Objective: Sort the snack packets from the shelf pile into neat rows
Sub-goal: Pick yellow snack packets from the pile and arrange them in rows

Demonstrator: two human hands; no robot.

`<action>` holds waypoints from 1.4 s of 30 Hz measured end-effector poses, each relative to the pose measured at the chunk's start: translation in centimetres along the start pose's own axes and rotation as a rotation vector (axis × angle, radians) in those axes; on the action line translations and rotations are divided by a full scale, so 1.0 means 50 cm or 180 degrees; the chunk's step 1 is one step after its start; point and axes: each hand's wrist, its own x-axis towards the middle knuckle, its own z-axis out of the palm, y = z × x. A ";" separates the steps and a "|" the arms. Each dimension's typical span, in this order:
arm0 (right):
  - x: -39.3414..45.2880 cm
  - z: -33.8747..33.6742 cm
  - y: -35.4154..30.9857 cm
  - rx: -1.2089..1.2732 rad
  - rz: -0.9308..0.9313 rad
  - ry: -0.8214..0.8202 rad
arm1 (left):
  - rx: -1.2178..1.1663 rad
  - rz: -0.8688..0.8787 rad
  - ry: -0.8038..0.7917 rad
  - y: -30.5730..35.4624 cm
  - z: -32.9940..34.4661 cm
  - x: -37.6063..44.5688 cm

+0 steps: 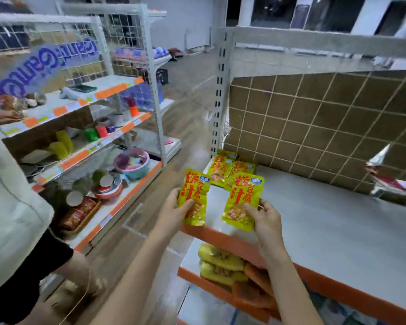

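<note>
Two yellow snack pkts w/ red lettering up at front-left corner of the shelf (314, 219), one per hand. Left hand (174, 211): grip clamped on the left packet (193, 195), thumb over its lower face, fingers behind; pkt upright, hanging just past shelf's left end, above the aisle floor (174, 113). Right hand (265, 219): grip clamped on the right packet (243, 200), thumb on lower front, fingertips at its right edge; pkt upright, tilted slightly, over the shelf surface near the orange front lip (220, 238). Pkts near each other, not touching. Behind them, a few same-type laid packets (230, 170) flat in back-left corner, overlapping, against the brown backing board (326, 127) behind wire grid. Lower shelf: stacked yellow packs (218, 263) beside orange packs (256, 292). Across aisle, a second shelving unit (92, 127) w/ pink basin (131, 163), cups, misc goods.
</note>
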 end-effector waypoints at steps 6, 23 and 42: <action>0.145 0.022 0.020 -0.0519 0.0017 0.0440 | 0.0426 -0.0025 -0.0429 0.025 0.074 0.147; 0.183 0.066 0.063 -0.2760 -0.0412 0.0732 | 0.1967 0.0497 -0.0422 -0.056 0.141 0.214; 0.152 0.073 0.060 -0.3562 -0.0944 0.0826 | 0.2439 0.0775 -0.0631 -0.050 0.116 0.230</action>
